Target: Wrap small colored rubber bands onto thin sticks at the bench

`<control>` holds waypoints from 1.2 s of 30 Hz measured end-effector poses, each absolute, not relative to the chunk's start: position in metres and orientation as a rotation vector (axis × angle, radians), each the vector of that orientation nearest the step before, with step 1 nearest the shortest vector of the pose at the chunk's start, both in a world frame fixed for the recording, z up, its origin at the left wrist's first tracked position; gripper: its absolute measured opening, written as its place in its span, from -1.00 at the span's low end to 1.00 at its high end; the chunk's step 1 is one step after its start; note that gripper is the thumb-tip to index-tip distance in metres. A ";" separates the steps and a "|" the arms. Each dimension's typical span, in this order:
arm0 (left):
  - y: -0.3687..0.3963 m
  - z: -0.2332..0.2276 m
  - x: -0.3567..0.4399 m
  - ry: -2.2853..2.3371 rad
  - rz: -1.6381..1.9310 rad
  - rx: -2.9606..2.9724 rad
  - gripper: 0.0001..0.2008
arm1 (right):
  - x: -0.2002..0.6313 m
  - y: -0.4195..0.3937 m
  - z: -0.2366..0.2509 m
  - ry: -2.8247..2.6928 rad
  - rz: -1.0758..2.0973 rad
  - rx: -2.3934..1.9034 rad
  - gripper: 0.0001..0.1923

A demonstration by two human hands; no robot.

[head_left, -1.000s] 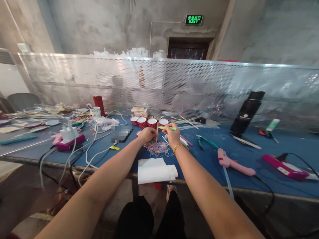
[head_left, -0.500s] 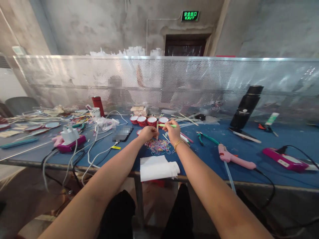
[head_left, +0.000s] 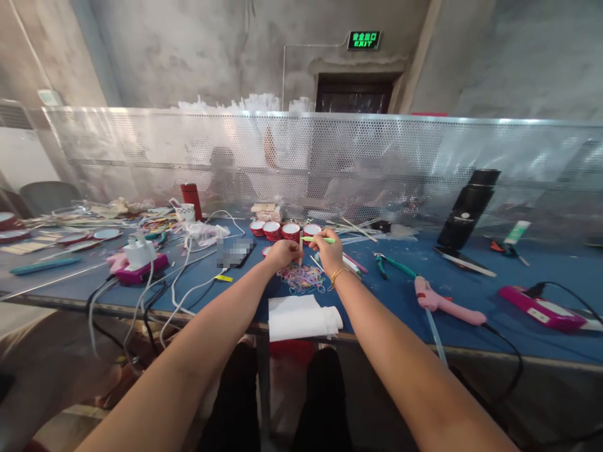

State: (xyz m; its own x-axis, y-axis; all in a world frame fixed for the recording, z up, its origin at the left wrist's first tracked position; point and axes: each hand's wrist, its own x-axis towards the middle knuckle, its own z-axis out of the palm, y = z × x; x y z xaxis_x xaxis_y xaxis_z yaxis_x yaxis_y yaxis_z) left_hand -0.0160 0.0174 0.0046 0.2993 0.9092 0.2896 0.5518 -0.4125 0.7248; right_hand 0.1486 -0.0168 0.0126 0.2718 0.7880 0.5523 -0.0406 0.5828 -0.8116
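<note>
A blue desk (head_left: 471, 301) is seen running across the view, backed by a perforated metal screen (head_left: 424, 163). The pile of coloured rubber bands (head_left: 304, 278) near the desk's front edge is taken as the landmark.

A tall black flask (head_left: 464, 210) stands well to the right of the bands, near the screen. A pink glue gun (head_left: 445, 304) lies to the right of the bands, its cable trailing off the front edge, and a magenta power strip (head_left: 541, 309) is found further right. Green-handled pliers (head_left: 391, 265) lie between the bands and the glue gun. A folded white cloth (head_left: 301, 317) is laid just in front of the bands, at the desk edge. To the left, a second magenta strip with a white charger (head_left: 139, 262) is seen, with white cables spread about it. A red flask (head_left: 191, 199) stands behind and left of the bands.

Four small red round tins (head_left: 282, 230) are lined up just behind the bands; the tops look white, and whether anything is in them cannot be told.

Directly above the bands, the left hand (head_left: 284, 253) is closed, pinched on a thin pale stick (head_left: 301, 247) held upright. The right hand (head_left: 328, 248) is closed on a green stick (head_left: 320, 240) held level, its left end meeting the top of the pale stick. A gold bracelet (head_left: 337, 274) is worn on the right wrist.
</note>
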 end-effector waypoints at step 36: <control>-0.005 0.017 -0.012 1.306 0.945 2.007 -0.86 | 0.155 -0.022 0.015 -1.194 0.499 -0.818 -0.90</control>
